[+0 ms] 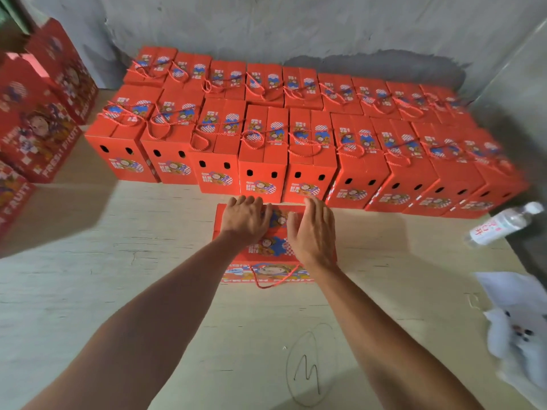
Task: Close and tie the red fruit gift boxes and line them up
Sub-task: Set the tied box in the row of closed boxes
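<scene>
Your left fingers (251, 202) lie straight and close together, flat on the far part of the top of the red gift box (273, 247) in front of you; they hold nothing. Your right fingers (318, 207) are likewise extended and loosely together, palm down over the right half of the same top, gripping nothing. Your left hand (244, 218) covers the left flap and your right hand (313, 232) the right flap, with the printed cartoon panel showing between them.

The box stands on the pale wooden floor (148, 261), just in front of the nearer row and close to its middle boxes. Its red cord handle (270, 279) hangs loose down the near face, over the "FRESH FRUIT" lettering, not tied across the top.

Beyond your hands, two rows of closed red boxes (266, 134) run left to right, side by side, each with red cord crossed over its lid. The near row shows paired oval holes on its front faces. The far row sits against the grey wall (296, 25).

At the left edge, taller stacked red boxes (38, 119) stand apart from the rows. At the right, a clear water bottle (503, 224) lies tilted near the end of the near row, and a crumpled white plastic bag (515, 327) lies nearer to you. A pen scribble (310, 368) marks the floor between your forearms.
</scene>
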Motion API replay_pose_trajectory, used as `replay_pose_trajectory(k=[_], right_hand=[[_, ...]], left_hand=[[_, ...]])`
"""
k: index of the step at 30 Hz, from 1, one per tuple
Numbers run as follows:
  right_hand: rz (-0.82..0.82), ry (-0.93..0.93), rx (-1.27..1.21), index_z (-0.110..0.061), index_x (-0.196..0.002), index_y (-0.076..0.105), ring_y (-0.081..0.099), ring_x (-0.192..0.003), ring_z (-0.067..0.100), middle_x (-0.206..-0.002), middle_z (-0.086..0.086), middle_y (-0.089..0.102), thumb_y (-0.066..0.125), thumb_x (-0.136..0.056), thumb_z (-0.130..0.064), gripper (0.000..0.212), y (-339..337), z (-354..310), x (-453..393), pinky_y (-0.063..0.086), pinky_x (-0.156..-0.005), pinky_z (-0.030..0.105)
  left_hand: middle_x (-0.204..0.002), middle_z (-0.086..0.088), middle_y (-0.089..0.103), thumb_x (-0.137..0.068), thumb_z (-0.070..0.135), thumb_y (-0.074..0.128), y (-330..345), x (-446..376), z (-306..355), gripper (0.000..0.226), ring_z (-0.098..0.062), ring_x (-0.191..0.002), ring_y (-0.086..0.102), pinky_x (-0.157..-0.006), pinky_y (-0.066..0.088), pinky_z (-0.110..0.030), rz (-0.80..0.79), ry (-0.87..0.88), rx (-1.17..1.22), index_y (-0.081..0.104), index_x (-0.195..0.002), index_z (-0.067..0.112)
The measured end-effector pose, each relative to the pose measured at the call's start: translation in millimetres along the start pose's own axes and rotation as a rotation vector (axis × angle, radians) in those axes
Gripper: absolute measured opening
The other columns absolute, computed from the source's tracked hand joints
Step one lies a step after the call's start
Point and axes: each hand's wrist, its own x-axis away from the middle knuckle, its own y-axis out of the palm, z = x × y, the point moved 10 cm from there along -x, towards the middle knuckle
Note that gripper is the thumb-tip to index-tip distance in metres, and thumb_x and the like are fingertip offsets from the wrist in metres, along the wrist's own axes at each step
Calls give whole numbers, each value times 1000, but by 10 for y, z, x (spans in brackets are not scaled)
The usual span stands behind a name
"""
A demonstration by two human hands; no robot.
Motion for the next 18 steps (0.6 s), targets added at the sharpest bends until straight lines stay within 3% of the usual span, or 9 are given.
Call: replay_pose_trajectory(k=[3,6,9,11,13,14,16,18], right_hand=[[46,121,-21,1,-149,41,38,-145,34,-156,19,42,47,-100,-52,72,-105,183,271,29,-121,46],[-139,343,-235,0,-157,25,38,-145,34,-161,21,34,45,-97,-67,92,176,308,518,38,-117,45],[-303,454,-664,-11,-146,39,59,-124,30,-139,14,57,47,-98,-63,71,508,65,668,53,-99,45],[-431,421,-877,-14,-142,46,63,-115,23,-130,9,62,51,-101,-53,57,660,-257,745,52,-97,31],[-505,395,-915,-15,-129,55,65,-97,13,-113,-1,67,56,-100,-52,47,736,-435,832,46,-75,6],[-509,387,-904,-17,-119,60,65,-90,12,-103,-5,69,59,-97,-55,44,744,-511,858,41,-64,3],[-487,401,-824,-16,-106,63,67,-87,20,-92,-5,70,58,-93,-64,50,756,-513,881,42,-59,14],[-469,422,-740,-13,-114,58,68,-91,28,-99,2,70,55,-94,-67,58,732,-551,885,44,-67,28]], left_hand=[[-112,-14,68,-104,48,26,-13,181,-269,52,-34,-106,60,-97,41,-45,-9,-192,-5,62,-110,11],[-118,-18,66,-104,46,24,-36,430,-610,53,-38,-110,58,-99,41,-47,-37,-393,-25,60,-115,9],[-128,-21,61,-105,42,23,-63,634,-784,52,-40,-118,55,-103,39,-47,-107,-528,-29,56,-126,8],[-132,-20,59,-106,39,22,-56,750,-887,51,-40,-122,54,-105,39,-45,-181,-593,-27,54,-130,8],[-134,-19,58,-107,37,22,-8,891,-999,50,-38,-124,54,-104,41,-44,-245,-635,-25,51,-136,9],[-136,-18,57,-107,36,21,-29,995,-1077,50,-38,-125,54,-103,41,-44,-259,-645,-31,48,-140,10],[-135,-19,55,-107,32,23,23,1114,-1182,48,-39,-125,53,-101,43,-46,-250,-631,9,45,-143,10],[-132,-22,54,-108,35,30,1,1228,-1309,44,-41,-121,52,-97,44,-46,-184,-637,165,47,-140,10]])
